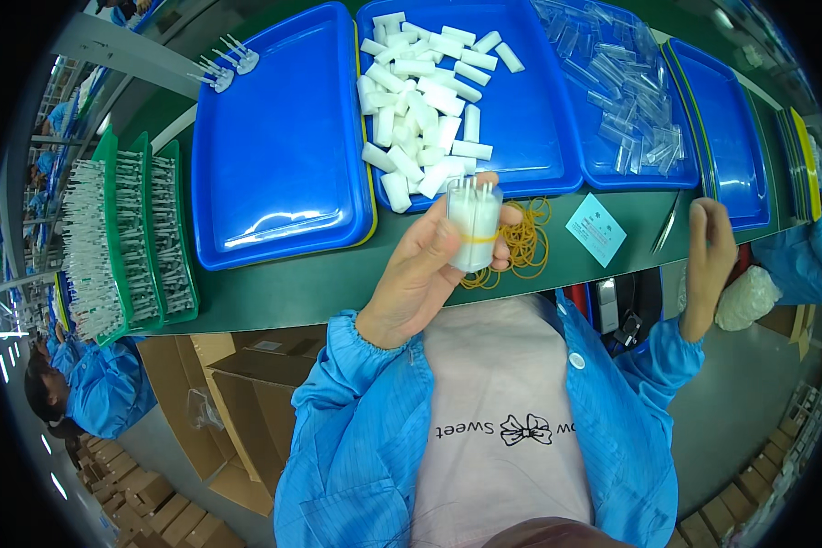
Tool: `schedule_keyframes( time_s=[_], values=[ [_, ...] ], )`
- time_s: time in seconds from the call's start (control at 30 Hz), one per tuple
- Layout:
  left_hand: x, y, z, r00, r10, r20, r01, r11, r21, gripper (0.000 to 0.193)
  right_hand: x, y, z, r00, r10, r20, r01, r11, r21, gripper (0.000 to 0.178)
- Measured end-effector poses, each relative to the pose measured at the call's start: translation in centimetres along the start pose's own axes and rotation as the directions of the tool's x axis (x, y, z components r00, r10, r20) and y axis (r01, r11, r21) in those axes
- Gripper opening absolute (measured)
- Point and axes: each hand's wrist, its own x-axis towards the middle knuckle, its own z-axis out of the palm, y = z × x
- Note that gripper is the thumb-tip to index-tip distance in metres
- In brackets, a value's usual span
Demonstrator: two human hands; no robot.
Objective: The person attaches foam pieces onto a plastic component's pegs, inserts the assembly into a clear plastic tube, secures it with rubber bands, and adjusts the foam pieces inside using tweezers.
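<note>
The left hand [420,274] held a bundle [473,226] of white tubes, thumb and fingers pinched around it, a yellow rubber band circling its middle. The bundle stood upright, its long axis running from 6 to 12 o'clock, thin prongs sticking out at the top. It sat above the near edge of the green table [338,283], just at the front rim of the middle tray [530,119].

The right hand [711,247] was well apart at 3 o'clock from the bundle, fingers pressed together and pointing up near the table's edge, holding nothing that showed. The left hand was plainly the nearer one; the right lay a clear reach away across the table.

Directly at 3 o'clock from the bundle, touching distance from the left fingers, lay a heap of loose bands [523,245]. Beyond them lay a pale card [595,228] and tweezers [664,224].

At 12 o'clock the middle tray carried a pile of white pieces [425,100]. At 10 o'clock the left tray [274,146] held only 2 pronged parts [228,62] in its far corner. At 1 o'clock a tray of clear sleeves [630,100] stood, and green racks [128,237] of parts stood at 9 o'clock.
</note>
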Motion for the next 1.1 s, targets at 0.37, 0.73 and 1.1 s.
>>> schedule_keyframes(
  time_s=[0.37,0.73,1.1],
  values=[
    [0.2,-0.3,-0.2,0.999,-0.039,0.006,0.040,0.988,-0.152,0.056,-1.4,8.3,-2.3,0.898,0.292,0.330,-0.045,0.806,-0.590,0.026],
    [0.1,0.0,0.8,0.999,-0.052,-0.014,0.050,0.992,-0.120,0.063,-3.0,1.2,-1.4,0.869,0.148,0.472,-0.440,0.666,0.602,0.034],
    [-0.3,0.0,0.2,0.995,-0.103,-0.018,0.104,0.991,0.090,0.075,0.4,-10.1,5.6,0.876,-0.245,0.417,0.026,0.885,0.465,0.020]
  ],
)
